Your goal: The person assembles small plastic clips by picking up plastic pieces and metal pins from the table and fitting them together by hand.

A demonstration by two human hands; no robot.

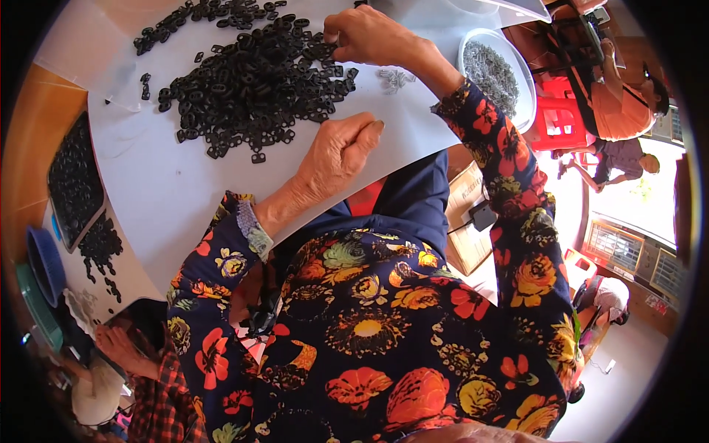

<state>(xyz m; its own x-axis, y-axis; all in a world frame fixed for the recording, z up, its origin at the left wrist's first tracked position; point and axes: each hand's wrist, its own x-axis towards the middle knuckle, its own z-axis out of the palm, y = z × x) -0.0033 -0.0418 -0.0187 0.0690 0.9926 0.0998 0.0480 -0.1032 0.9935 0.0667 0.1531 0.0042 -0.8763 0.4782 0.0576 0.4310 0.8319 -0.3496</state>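
Observation:
A heap of small black oval pieces with two holes each [240,81] lies on the white tabletop [185,229]. My left hand [336,156] is closed in a fist at the near right side of the heap, thumb pressed over the fingers; whatever it holds is hidden. At the heap's far right edge, my right hand [373,37] has its fingers curled in close to the black pieces. I cannot make out what is between its fingertips. Below that hand's wrist lies a little cluster of clear small parts [396,80].
Right of my right forearm stands a white bowl [533,103] of clear parts. At left are a tray of black pieces [74,177], a blue basket [46,266] and another person's hand [125,351]. Red stools [557,122], a cardboard box [469,221] and seated people occupy the right.

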